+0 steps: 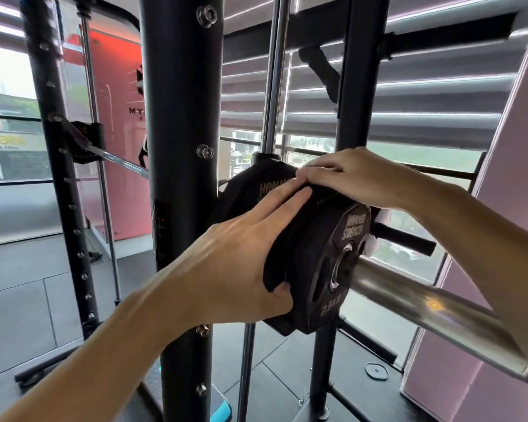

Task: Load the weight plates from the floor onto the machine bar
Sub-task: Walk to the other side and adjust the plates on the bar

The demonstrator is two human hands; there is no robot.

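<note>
Several black weight plates sit on the chrome bar sleeve (433, 312), which runs from the centre toward the lower right. The outermost is a small plate (326, 287) marked 2.5 kg. Behind it are larger black plates (256, 184) with white lettering. My left hand (241, 257) grips the left rim of the plates, thumb under the edge and fingers laid across the top. My right hand (351, 178) rests curled over the top rim of the same stack. A small grey plate (376, 371) lies flat on the dark floor, below the bar at the lower right.
A thick black upright post (180, 178) stands right of my left arm, close to the plates. A second black upright (360, 86) and a chrome guide rod (275, 74) rise behind the stack. A black storage peg (406, 239) juts out beyond it. A pink wall (500, 208) closes the right side.
</note>
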